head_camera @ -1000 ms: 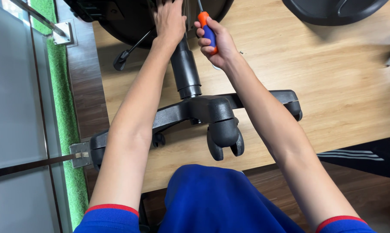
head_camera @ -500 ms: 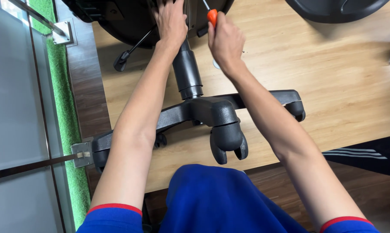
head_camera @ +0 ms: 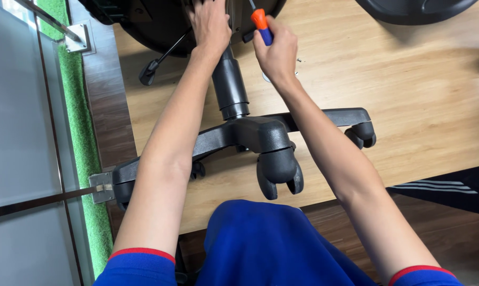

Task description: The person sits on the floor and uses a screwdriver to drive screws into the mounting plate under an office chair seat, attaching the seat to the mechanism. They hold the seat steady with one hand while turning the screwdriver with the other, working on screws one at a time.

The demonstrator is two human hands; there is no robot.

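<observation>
Fingers of right hand wrapped around orange-blue screwdriver, left hand spread flat on chair underside, gas cylinder between.

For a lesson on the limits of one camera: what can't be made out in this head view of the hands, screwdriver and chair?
- Screwdriver tip: cut off by the top edge, so what it meets is unseen.
- Left hand fingertips: cut off by the top edge.
- Chair seat underside: dark and mostly out of frame.
- Small parts on the board: too small to identify.
- Right hand hides most of the handle.
</observation>
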